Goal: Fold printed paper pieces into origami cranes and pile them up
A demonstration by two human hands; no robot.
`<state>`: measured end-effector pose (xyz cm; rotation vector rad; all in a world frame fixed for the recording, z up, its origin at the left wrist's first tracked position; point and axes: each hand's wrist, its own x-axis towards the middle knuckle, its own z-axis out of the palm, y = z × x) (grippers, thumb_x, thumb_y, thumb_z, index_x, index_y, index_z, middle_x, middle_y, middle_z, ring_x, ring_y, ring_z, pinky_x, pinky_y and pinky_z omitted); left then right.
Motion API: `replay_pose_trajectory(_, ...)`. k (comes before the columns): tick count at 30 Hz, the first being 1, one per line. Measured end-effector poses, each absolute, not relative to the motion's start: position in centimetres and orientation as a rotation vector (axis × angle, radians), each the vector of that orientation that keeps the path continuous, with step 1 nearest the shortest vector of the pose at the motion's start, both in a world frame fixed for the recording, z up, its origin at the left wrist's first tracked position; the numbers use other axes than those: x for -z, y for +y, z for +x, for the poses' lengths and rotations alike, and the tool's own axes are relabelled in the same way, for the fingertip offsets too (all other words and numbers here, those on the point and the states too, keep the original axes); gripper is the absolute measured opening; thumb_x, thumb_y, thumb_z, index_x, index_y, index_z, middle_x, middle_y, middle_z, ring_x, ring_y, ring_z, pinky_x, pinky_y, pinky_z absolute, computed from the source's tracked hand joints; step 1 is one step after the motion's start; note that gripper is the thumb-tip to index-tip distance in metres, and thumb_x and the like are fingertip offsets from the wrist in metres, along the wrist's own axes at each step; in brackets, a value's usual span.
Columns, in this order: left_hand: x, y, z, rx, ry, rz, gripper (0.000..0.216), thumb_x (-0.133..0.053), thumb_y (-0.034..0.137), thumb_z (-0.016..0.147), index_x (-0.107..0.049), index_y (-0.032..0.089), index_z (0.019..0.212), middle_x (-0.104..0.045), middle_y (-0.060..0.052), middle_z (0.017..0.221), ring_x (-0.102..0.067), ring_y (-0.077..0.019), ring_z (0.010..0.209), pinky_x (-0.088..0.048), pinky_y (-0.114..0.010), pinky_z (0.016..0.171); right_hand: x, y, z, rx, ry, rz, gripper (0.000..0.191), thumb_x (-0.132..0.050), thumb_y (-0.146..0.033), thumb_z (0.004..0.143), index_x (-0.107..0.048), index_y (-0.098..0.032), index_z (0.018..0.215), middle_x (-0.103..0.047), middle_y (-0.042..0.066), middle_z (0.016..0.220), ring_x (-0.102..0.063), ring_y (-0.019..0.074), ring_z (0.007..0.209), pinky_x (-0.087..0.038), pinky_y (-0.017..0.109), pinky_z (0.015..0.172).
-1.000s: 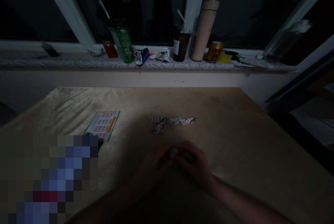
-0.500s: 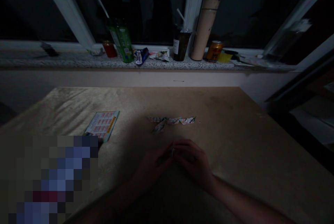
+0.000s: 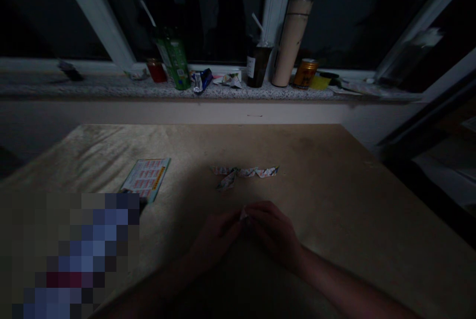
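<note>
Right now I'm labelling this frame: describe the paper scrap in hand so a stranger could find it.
On the tan tabletop, find where the left hand and right hand meet. The small pale paper scrap is pinched between them, unlike the folded patterned papers lying loose beyond.

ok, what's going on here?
A person works at a dim table with both hands close together. The left hand and right hand pinch a small paper piece between their fingertips. Just beyond them lie a few folded paper shapes in a loose row. A printed sheet lies further left.
</note>
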<state>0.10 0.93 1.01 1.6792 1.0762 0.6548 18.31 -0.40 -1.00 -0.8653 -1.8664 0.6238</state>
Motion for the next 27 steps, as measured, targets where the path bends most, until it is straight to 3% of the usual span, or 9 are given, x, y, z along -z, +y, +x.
replay_pose_trajectory(17,-0.8,1.2,-0.5,-0.636,1.162,1.462,0.029,-0.046,0.034,0.083,-0.07,0.018,0.086,-0.07,0.0,0.082,-0.061,-0.021,0.085,-0.042,-0.03,0.084,0.7,0.1,18.8,-0.393,-2.017,-0.815,0.044,-0.056,-0.014,0.084,-0.05,-0.032,0.124,-0.058,0.006,0.107,-0.054,0.0197,0.097,-0.048,0.034,0.079)
replay_pose_trajectory(23,-0.4,1.1,-1.2,-0.708,1.172,1.274,0.028,-0.05,0.033,0.078,-0.069,0.018,0.092,-0.07,-0.002,0.087,-0.061,-0.0223,0.089,-0.043,-0.033,0.086,0.7,-0.1,18.7,-0.406,-2.036,-0.875,0.041,-0.057,-0.019,0.084,-0.053,-0.035,0.121,-0.059,0.004,0.109,-0.055,0.0209,0.098,-0.049,0.035,0.08)
replay_pose_trajectory(27,-0.5,1.5,-1.2,-0.708,0.925,1.251,0.027,-0.058,0.037,0.074,-0.069,0.015,0.084,-0.069,-0.003,0.082,-0.062,-0.0217,0.08,-0.045,-0.031,0.077,0.9,-0.2,18.5,-0.404,-2.049,-0.891,0.035,-0.06,-0.022,0.083,-0.057,-0.035,0.115,-0.059,0.004,0.108,-0.055,0.0222,0.1,-0.048,0.037,0.08)
